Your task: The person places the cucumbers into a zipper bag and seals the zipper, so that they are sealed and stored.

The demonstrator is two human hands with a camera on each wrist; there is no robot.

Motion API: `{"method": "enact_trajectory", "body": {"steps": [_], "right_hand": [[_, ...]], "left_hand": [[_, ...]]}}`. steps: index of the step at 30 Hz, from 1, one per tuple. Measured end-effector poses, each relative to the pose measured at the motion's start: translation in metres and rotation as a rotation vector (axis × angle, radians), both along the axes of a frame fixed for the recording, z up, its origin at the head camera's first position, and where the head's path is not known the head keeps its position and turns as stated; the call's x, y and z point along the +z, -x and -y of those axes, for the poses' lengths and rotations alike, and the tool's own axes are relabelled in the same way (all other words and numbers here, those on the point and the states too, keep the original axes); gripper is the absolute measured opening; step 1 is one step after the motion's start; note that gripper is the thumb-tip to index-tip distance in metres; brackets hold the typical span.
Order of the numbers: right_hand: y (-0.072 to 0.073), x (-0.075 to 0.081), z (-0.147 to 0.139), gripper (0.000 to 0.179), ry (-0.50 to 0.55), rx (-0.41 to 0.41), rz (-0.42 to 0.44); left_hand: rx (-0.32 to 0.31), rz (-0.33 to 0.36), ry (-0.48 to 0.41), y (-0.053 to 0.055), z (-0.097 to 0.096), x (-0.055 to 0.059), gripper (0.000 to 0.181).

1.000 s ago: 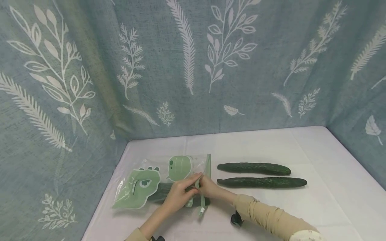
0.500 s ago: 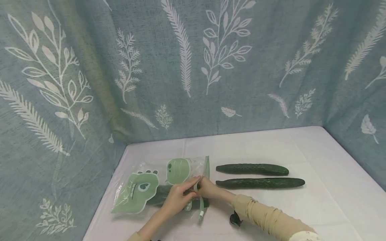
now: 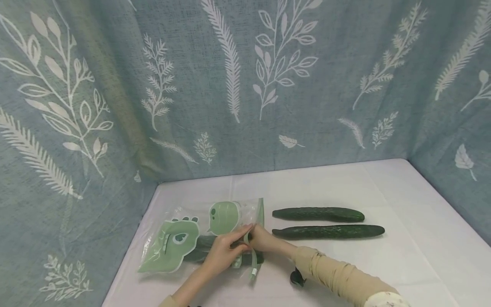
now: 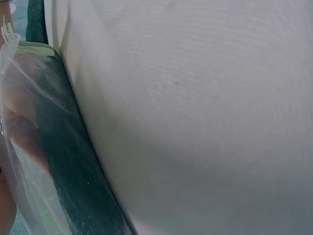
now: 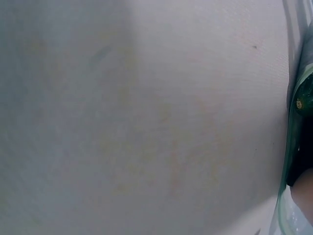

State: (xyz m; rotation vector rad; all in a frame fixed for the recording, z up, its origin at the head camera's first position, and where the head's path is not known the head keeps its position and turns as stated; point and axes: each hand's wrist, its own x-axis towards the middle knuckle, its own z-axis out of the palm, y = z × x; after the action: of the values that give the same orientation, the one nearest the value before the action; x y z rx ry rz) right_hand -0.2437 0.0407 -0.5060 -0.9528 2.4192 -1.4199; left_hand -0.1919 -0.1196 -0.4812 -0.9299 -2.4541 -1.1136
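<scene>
- Nearest the viewer, the left hand (image 3: 222, 252) and the right hand (image 3: 261, 239) meet at the mouth of a clear zip bag (image 3: 192, 236) lying flat on the table (image 3: 383, 273); both pinch the green zipper strip (image 3: 253, 256), fingers curled round it.
- A black object (image 3: 296, 277) hangs under the right forearm's tan sleeve (image 3: 337, 279); what it is cannot be told.
- Inside the bag lies a bagged cucumber (image 4: 63, 161), its stem end toward the opening; the left wrist view shows it pressed against thin film.
- The bag looks light, soft and slippery, likely to crumple or slide on the cloth, so the stiffer zipper band at the open edge seems the surest place to hold; the cucumber within is firm and fairly heavy and should anchor the bag.
- The bag's printed green cartoon shapes (image 3: 172, 241) face up, toward the left.
- Just beyond the hands, to the right, two loose cucumbers (image 3: 327, 231) lie side by side, apart from the bag, the far one (image 3: 318, 214) shorter.
- Farthest off, a blue-grey curtain (image 3: 245, 85) with white leaf prints walls the table.
</scene>
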Motion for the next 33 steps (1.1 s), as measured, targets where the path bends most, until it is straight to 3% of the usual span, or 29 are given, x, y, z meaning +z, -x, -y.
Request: {"method": "enact_trajectory", "body": {"steps": [9, 16, 29, 33], "right_hand": [[-0.004, -0.003, 0.002, 0.061, 0.009, 0.017, -0.011], [-0.009, -0.004, -0.001, 0.067, -0.016, 0.02, 0.032], [-0.009, -0.002, -0.002, 0.067, -0.008, 0.016, 0.037], [-0.012, -0.001, -0.004, 0.059, 0.0, 0.001, 0.005]], "left_hand": [[-0.002, 0.008, -0.002, 0.0, 0.002, -0.001, 0.056], [0.0, 0.09, -0.007, -0.001, 0.001, 0.0, 0.057], [-0.001, 0.084, 0.001, 0.0, 0.002, 0.001, 0.056], [0.006, 0.079, 0.013, -0.002, 0.003, 0.003, 0.057]]}}
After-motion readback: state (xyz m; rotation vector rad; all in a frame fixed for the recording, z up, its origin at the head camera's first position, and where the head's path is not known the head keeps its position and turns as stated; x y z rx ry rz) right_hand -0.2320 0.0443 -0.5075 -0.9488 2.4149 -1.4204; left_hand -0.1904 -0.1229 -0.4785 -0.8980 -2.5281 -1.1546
